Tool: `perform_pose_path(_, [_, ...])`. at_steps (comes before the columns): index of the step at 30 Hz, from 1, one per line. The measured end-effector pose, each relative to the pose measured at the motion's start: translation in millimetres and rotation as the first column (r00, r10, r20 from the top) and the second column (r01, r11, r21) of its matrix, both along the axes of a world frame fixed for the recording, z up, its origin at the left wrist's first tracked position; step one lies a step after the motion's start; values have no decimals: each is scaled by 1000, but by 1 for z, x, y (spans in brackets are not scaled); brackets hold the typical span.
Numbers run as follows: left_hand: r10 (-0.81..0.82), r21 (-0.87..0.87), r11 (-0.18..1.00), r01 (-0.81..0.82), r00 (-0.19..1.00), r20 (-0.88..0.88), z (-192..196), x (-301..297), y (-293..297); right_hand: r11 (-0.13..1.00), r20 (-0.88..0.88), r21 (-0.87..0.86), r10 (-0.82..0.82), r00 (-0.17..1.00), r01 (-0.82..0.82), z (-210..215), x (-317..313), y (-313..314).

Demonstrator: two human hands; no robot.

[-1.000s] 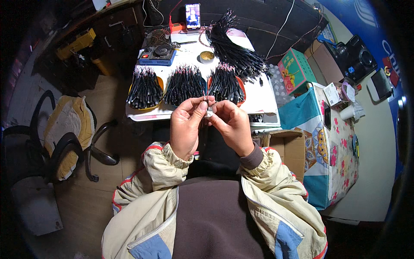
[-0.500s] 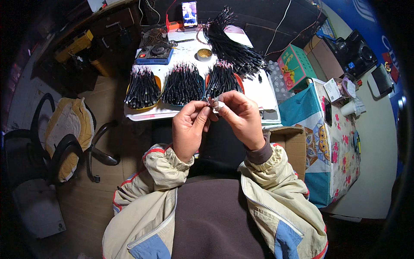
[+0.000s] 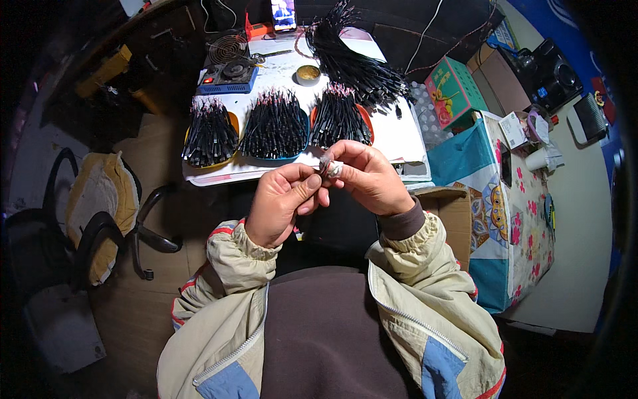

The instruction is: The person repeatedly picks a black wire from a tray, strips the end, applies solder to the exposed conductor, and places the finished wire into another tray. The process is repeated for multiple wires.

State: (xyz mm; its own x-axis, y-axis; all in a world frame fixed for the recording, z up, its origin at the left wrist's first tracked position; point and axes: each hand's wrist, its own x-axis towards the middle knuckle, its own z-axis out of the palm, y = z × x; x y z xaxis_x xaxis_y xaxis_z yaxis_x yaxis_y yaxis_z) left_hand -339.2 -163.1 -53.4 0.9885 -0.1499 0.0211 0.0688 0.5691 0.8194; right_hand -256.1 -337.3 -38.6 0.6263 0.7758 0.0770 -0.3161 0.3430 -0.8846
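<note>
My left hand [image 3: 282, 199] and my right hand [image 3: 371, 179] meet just in front of the table's near edge, fingertips pinched together. Between them is a small dark piece [image 3: 324, 165], too small and too covered to name. A white wrapping [image 3: 335, 169] sits at my right thumb and fingertips; whether it is worn or held is unclear. Beyond my hands, short black cables with bare pinkish ends fill a yellow tray [image 3: 234, 123], a blue tray [image 3: 272, 158] and an orange-red tray [image 3: 367, 120]. A large bundle of longer black cables [image 3: 349, 60] lies behind them.
On the white table [image 3: 279, 60] stand a blue-based hotplate [image 3: 229, 78], a round tin [image 3: 308, 74] and a lit phone [image 3: 283, 16]. A green-pink box [image 3: 455, 92] and a flower-patterned cloth [image 3: 528, 233] are at right. An office chair [image 3: 100, 206] stands left.
Both hands stay pinched together while my left hand shifts slightly left and its fingers spread a little lower. The whole table appears slightly farther left and higher in the view.
</note>
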Motion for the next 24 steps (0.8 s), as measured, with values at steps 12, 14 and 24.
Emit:
perform_pose_path(12, [125,249,961,-124,992,8,-18,13,8,951,-505,189,309,806,-247,-34,23,21])
perform_pose_path(14, [153,239,960,-148,988,-2,-20,19,15,965,-423,-111,170,890,-237,-34,46,28])
perform_pose_path(24, [65,156,987,-43,988,-139,-12,44,59,630,985,-37,154,-78,776,0,341,98])
